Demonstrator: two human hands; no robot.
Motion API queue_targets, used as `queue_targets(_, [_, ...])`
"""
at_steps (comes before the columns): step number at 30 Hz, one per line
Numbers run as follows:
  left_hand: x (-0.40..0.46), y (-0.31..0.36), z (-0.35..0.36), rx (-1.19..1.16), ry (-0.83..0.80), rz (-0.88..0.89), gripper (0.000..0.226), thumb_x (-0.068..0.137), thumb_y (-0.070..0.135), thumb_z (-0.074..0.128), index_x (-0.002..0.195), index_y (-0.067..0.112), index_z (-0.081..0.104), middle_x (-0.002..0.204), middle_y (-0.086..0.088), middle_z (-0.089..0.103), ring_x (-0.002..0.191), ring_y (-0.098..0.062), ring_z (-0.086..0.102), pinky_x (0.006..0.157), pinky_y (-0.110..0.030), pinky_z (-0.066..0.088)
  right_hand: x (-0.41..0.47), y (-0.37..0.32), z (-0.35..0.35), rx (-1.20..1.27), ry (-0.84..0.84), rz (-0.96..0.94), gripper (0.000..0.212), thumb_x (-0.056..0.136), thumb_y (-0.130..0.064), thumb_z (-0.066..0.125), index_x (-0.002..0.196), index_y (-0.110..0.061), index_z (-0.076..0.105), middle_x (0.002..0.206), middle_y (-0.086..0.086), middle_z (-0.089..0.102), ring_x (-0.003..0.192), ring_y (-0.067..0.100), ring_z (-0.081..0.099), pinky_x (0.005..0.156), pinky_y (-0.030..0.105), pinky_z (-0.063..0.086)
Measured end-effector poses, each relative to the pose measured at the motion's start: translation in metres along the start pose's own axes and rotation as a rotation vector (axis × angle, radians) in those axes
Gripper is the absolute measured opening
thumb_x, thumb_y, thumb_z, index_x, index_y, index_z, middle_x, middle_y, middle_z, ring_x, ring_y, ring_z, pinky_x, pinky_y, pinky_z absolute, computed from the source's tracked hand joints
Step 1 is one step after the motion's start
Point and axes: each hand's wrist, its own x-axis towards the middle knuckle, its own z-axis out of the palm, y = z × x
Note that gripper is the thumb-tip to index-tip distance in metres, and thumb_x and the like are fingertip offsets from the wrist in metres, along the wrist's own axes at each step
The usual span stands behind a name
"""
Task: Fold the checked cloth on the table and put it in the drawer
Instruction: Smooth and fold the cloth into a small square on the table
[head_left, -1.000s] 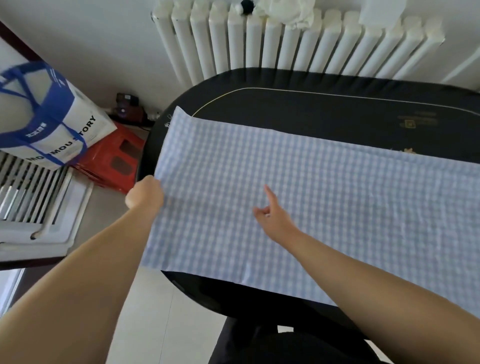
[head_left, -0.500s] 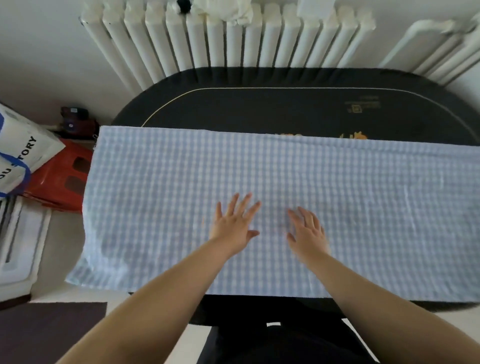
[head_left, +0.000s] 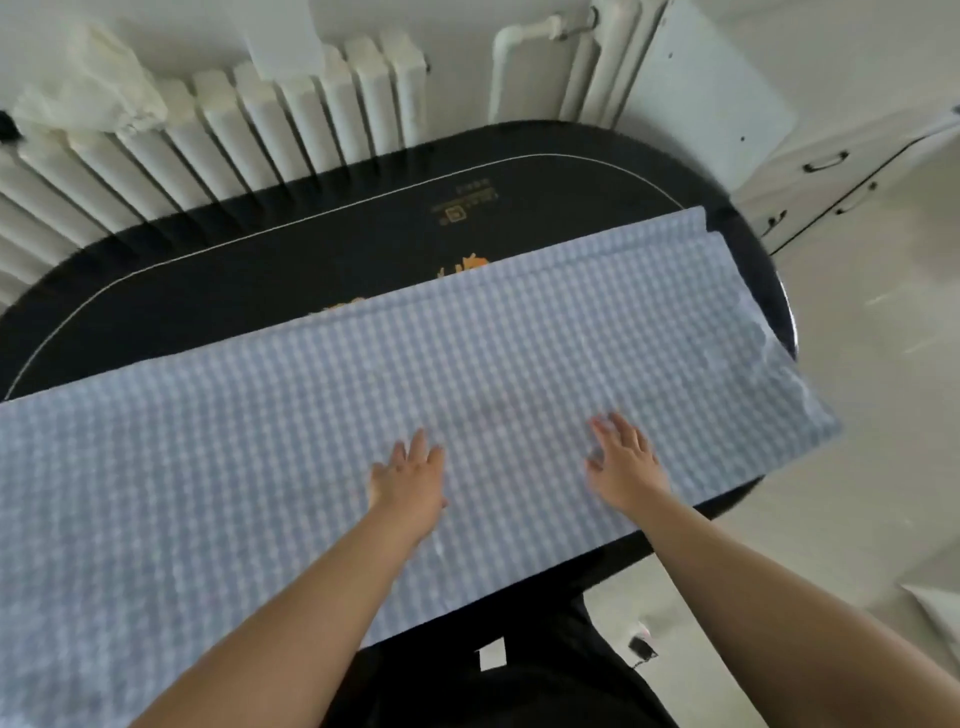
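1. Head view shows the checked cloth (head_left: 519, 374) lying flat along the near half of the dark oval surface (head_left: 311, 249), its long axis running from the left edge across to the right end, where it slants away toward the far right.
2. Left hand (head_left: 410, 480) lies palm down on the cloth near the middle of its width, fingers straight and close together, gripping nothing.
3. Right hand (head_left: 623, 460) lies palm down just to the right of it, fingers straight and slightly spread — also gripping nothing. Both hands touch the fabric, a little apart from each other.
4. Cloth's right end hangs past the right end of the surface, and a second layer shows at its far right corner, so it looks already doubled lengthwise; its near edge overhangs the near edge of the surface.
5. Next fold, I judge, turns on this relation: the long axis runs crosswise to the arms, so the two short ends lie out to either side. The right end is nearer the right hand; the left end runs out of view, well apart from the left hand.
6. White cabinet (head_left: 831, 171) with dark handles stands beyond the far right corner — possibly where the drawer is, though I cannot tell.
7. White radiator (head_left: 234, 130) stands behind the far edge.
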Motion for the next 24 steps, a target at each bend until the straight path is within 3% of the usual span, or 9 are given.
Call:
queue_targets(7, [0.051, 0.120, -0.033, 0.048, 0.036, 0.065, 0.086, 0.094, 0.042, 0.054, 0.153, 0.027, -0.007, 0.159, 0.000, -0.021, 0.148, -0.032, -0.006, 0.111, -0.051, 0.029, 0.020, 0.104, -0.041, 0.014, 0.013, -0.038, 0.064, 0.098, -0.041, 0.039, 0.150, -0.036, 0.004, 0.160, -0.006, -0.012, 0.147, 0.024, -0.008, 0.117, 0.045, 0.014])
queue_targets(11, [0.078, 0.180, -0.050, 0.104, 0.037, 0.086, 0.099, 0.088, 0.045, 0.061, 0.152, 0.024, -0.011, 0.157, -0.008, -0.027, 0.147, -0.032, -0.014, 0.109, -0.048, 0.033, 0.037, 0.171, -0.066, 0.050, 0.107, 0.089, 0.071, 0.093, -0.050, 0.046, 0.150, -0.035, 0.007, 0.160, -0.004, -0.006, 0.147, 0.023, -0.005, 0.118, 0.043, 0.008])
queue_targets(14, [0.089, 0.222, -0.053, 0.063, -0.013, 0.088, 0.107, 0.084, 0.045, 0.067, 0.153, 0.022, -0.011, 0.156, -0.011, -0.028, 0.147, -0.032, -0.015, 0.107, -0.047, 0.036, 0.039, 0.213, -0.084, 0.325, 0.392, 0.384, 0.070, 0.092, -0.043, 0.050, 0.149, -0.033, 0.011, 0.160, -0.003, 0.001, 0.147, 0.021, 0.001, 0.118, 0.044, 0.006])
queue_targets(16, [0.093, 0.242, -0.050, 0.053, -0.079, 0.072, 0.113, 0.081, 0.047, 0.069, 0.152, 0.020, -0.015, 0.155, -0.013, -0.031, 0.146, -0.035, -0.016, 0.108, -0.048, 0.035, 0.044, 0.239, -0.094, 0.657, 0.447, 0.526, 0.075, 0.087, -0.043, 0.057, 0.149, -0.026, 0.018, 0.158, 0.002, 0.016, 0.144, 0.025, 0.019, 0.116, 0.047, 0.019])
queue_targets(17, [0.095, 0.249, -0.048, 0.080, -0.103, 0.058, 0.117, 0.080, 0.050, 0.070, 0.151, 0.018, -0.017, 0.154, -0.015, -0.033, 0.145, -0.038, -0.017, 0.109, -0.049, 0.035, 0.048, 0.252, -0.096, 0.812, 0.418, 0.518, 0.077, 0.083, -0.045, 0.061, 0.147, -0.022, 0.026, 0.152, 0.006, 0.030, 0.138, 0.027, 0.033, 0.112, 0.048, 0.029])
queue_targets(19, [0.098, 0.256, -0.045, 0.133, -0.128, 0.027, 0.121, 0.079, 0.053, 0.069, 0.149, 0.014, -0.022, 0.151, -0.018, -0.036, 0.144, -0.041, -0.018, 0.110, -0.050, 0.034, 0.059, 0.277, -0.092, 0.888, 0.361, 0.441, 0.076, 0.068, -0.059, 0.060, 0.132, -0.019, 0.049, 0.129, 0.007, 0.055, 0.116, 0.027, 0.055, 0.098, 0.048, 0.046])
queue_targets(21, [0.100, 0.258, -0.043, 0.144, -0.134, 0.010, 0.122, 0.079, 0.053, 0.069, 0.148, 0.013, -0.024, 0.150, -0.019, -0.037, 0.143, -0.043, -0.019, 0.109, -0.051, 0.034, 0.064, 0.289, -0.097, 0.793, 0.367, 0.373, 0.068, 0.064, -0.062, 0.058, 0.116, -0.018, 0.059, 0.111, 0.003, 0.060, 0.108, 0.026, 0.056, 0.093, 0.047, 0.048])
queue_targets(24, [0.101, 0.261, -0.044, 0.163, -0.141, 0.002, 0.121, 0.080, 0.051, 0.068, 0.147, 0.011, -0.025, 0.148, -0.021, -0.039, 0.142, -0.045, -0.020, 0.108, -0.050, 0.036, 0.064, 0.285, -0.123, 0.599, 0.381, 0.238, 0.039, 0.080, -0.047, 0.061, 0.097, -0.012, 0.057, 0.100, -0.002, 0.052, 0.110, 0.024, 0.044, 0.095, 0.038, 0.037])
